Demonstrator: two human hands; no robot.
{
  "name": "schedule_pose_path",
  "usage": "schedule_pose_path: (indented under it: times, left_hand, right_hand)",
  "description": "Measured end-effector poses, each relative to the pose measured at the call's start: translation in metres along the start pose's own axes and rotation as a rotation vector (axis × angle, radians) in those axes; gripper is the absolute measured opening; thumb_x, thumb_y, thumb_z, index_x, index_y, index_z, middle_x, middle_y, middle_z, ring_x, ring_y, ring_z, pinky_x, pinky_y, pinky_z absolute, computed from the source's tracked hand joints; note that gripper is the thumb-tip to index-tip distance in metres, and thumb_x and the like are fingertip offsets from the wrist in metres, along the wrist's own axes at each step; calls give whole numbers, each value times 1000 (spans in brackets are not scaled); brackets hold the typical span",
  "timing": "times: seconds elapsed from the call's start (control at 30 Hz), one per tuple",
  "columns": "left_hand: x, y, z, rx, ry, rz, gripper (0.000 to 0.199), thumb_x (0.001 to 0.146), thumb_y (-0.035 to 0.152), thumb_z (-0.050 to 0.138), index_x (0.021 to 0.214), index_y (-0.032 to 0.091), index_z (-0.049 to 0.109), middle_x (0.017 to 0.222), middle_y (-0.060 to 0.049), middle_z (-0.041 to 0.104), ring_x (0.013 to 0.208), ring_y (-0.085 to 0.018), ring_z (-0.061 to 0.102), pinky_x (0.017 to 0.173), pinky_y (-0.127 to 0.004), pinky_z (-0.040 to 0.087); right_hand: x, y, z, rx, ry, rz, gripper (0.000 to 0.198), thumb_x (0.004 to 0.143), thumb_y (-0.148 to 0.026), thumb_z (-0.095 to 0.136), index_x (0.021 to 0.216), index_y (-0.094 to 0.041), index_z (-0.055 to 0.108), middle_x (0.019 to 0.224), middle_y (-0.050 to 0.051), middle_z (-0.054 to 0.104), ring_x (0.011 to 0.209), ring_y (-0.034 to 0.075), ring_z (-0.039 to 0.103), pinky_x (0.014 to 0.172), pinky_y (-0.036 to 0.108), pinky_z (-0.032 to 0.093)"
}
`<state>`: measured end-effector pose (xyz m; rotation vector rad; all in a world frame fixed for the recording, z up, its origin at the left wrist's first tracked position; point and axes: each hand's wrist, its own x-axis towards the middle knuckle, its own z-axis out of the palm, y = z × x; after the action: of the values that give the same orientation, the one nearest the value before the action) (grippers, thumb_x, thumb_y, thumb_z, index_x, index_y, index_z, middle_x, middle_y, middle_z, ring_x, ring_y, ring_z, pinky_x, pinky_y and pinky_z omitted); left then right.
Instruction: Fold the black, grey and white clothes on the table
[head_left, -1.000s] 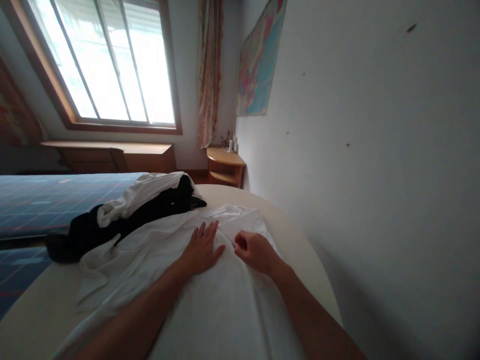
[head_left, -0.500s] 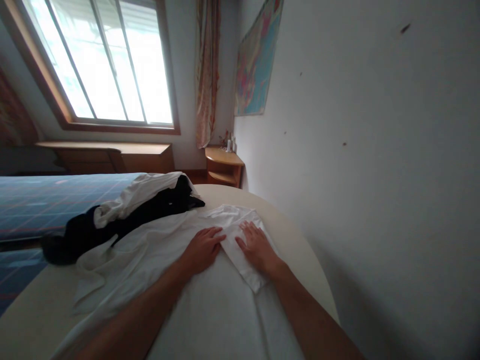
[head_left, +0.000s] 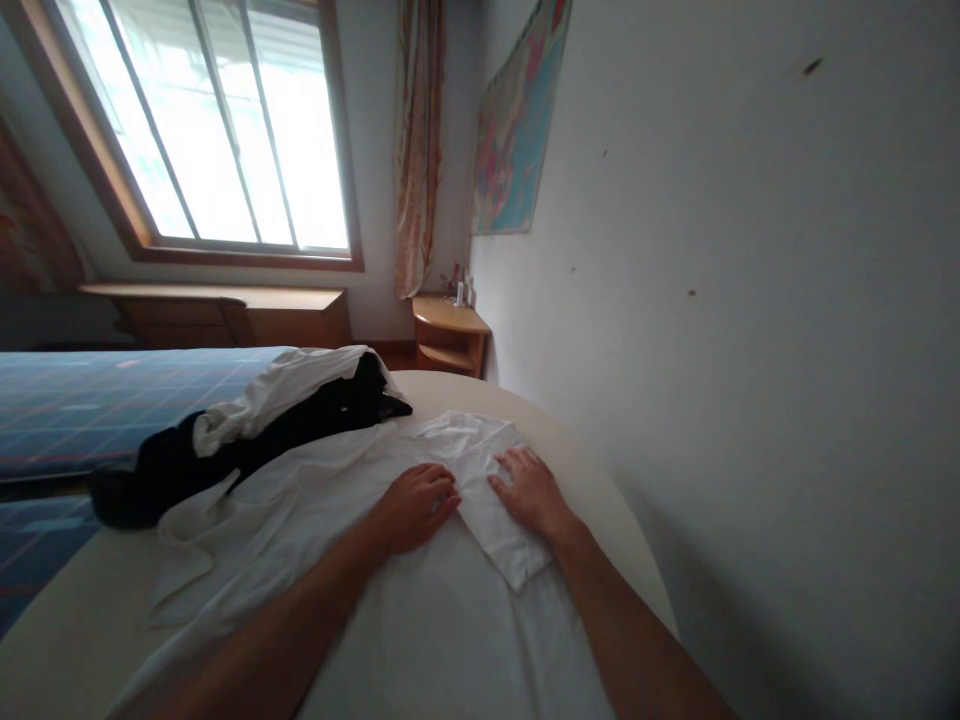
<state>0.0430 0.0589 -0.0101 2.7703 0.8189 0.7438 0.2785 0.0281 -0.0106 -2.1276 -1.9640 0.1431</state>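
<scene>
A white shirt [head_left: 420,610] is spread over the round table, with its collar end away from me. One short sleeve [head_left: 499,535] lies folded inward across the body of the shirt. My left hand [head_left: 420,507] rests palm down on the cloth just left of that sleeve, fingers slightly bent and thumb apart. On the sleeve's right side, my right hand [head_left: 531,490] lies on the fabric with its fingers spread. Both hands are open, and neither grips the cloth. The other sleeve [head_left: 184,550] stretches out to the left.
Black clothing [head_left: 300,420] and a white garment [head_left: 277,385] lie heaped at the table's far left. Beside them is a bed with a blue plaid cover [head_left: 127,400]. The pale round tabletop [head_left: 585,470] runs close to the wall [head_left: 750,400]. A corner shelf [head_left: 450,318] stands beyond.
Both hands have shifted slightly to the right and toward me on the shirt. My right hand's fingers are more bent than before. The folded sleeve stays in place.
</scene>
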Motion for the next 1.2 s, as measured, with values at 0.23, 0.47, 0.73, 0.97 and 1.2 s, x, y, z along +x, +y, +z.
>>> schedule_pose_path:
  times: [0.23,0.47,0.73,0.97,1.2]
  left_hand:
    - [-4,-5,11,51,-24,-48,30,95,30,54,123,23,64,139,-9,58,132,-27,49,112,-45,39]
    - [-9,-2,10,126,-167,-113,49,97,45,50,144,31,48,157,-7,38,144,-31,34,117,-52,28]
    - [-1,-12,12,326,-18,-389,47,100,40,42,143,23,50,154,-8,43,144,-32,33,117,-51,27]
    - [-5,-40,8,466,59,-640,48,98,40,43,139,16,52,147,-17,48,137,-34,41,110,-51,34]
    - [-2,-37,10,416,70,-553,40,94,40,51,127,19,60,142,-16,53,132,-37,45,106,-53,38]
  right_hand:
    - [1,5,5,-35,-101,155,74,96,-64,31,157,-22,26,165,7,17,151,32,13,119,54,11]
    - [2,-8,8,-101,2,248,80,96,-64,27,155,-11,29,163,14,23,150,36,11,118,58,2]
    - [6,-4,6,-1,-72,-109,68,98,-59,26,156,-24,28,164,2,21,152,22,11,121,46,2]
    - [8,-26,7,-81,-33,-8,72,96,-66,29,150,-19,41,159,11,34,146,31,25,118,49,13]
    - [40,-81,-6,-124,67,-5,59,98,-54,35,133,-11,56,138,21,56,130,32,45,112,48,24]
